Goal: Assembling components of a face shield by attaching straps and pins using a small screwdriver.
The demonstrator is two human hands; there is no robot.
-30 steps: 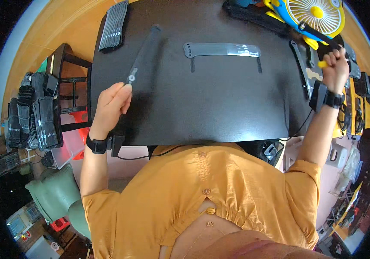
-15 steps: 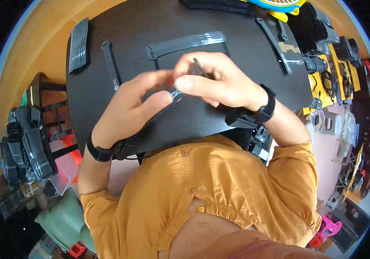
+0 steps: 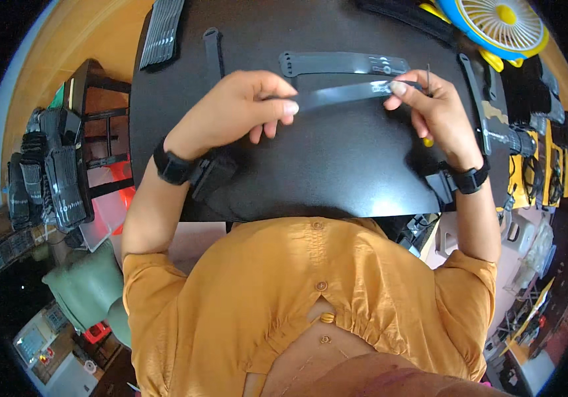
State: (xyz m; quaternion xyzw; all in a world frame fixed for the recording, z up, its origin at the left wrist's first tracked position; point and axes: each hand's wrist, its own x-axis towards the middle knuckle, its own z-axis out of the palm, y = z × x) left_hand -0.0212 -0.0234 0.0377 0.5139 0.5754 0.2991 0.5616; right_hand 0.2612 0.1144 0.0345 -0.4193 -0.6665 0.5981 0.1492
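A thin, glossy dark strip (image 3: 340,96) is stretched between my two hands above the black table. My left hand (image 3: 247,106) pinches its left end between thumb and fingertips. The other end, with pale markings, is pinched by my right hand (image 3: 433,109). A slim rod also passes through the right hand's fingers; its dark tip sticks up and a yellow end shows below, but I cannot tell its kind. Just beyond the hands, a flat dark strap (image 3: 337,63) with holes at its left end lies on the table. Another narrow strap (image 3: 212,51) lies beyond my left hand.
A stack of dark straps (image 3: 162,33) sits at the table's far left. At the far right stands a blue and yellow fan (image 3: 496,23), with a long strap (image 3: 474,99) nearer. More bundled straps (image 3: 59,178) are left of the table, by a dark chair (image 3: 98,132).
My hands have moved apart from close together, and the strip now spans the space between them. The view has shifted, so the table's things appear farther right and higher.
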